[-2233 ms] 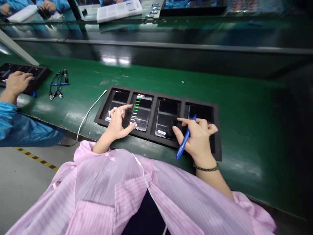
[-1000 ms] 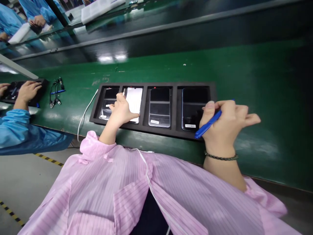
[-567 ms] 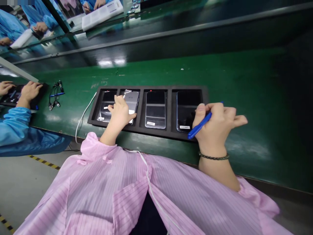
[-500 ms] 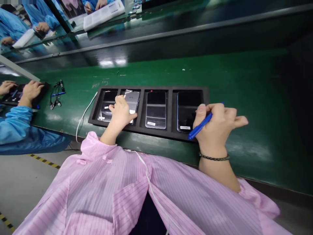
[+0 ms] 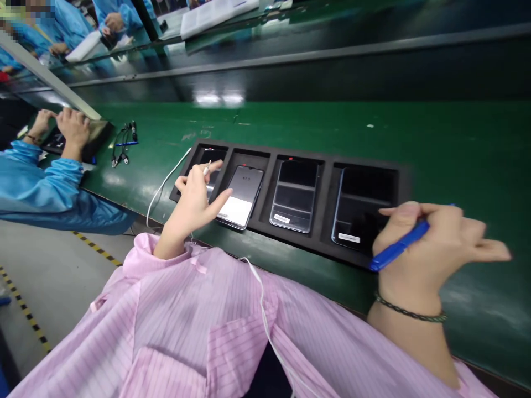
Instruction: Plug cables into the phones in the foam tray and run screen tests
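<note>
A black foam tray (image 5: pixel 267 214) lies before me with a phone in each compartment. My left hand (image 5: pixel 193 199) is over the leftmost phone (image 5: pixel 213 177), partly hiding it, and a small white plug (image 5: pixel 206 168) with a metal tip is held between its fingers. Its thumb points toward the second phone (image 5: pixel 244 190), which has a lit screen and sits askew, its near end over the tray's front rim. The third phone (image 5: pixel 294 193) and rightmost phone (image 5: pixel 360 204) have dark screens and white labels. My right hand (image 5: pixel 423 249) holds a blue pen (image 5: pixel 400 246) beside the rightmost phone.
A white cable (image 5: pixel 168 179) runs along the tray's left side; another white cord (image 5: pixel 261 287) hangs down my pink striped garment. Short black cables (image 5: pixel 123 146) and another blue pen (image 5: pixel 126 143) lie farther left. At left, a co-worker's hands (image 5: pixel 72 132) are over a dark tray.
The view has shifted, so the tray appears larger and farther right. My left hand has moved left off the second phone, uncovering its screen; that phone now sits nearer me. My right hand keeps the pen.
</note>
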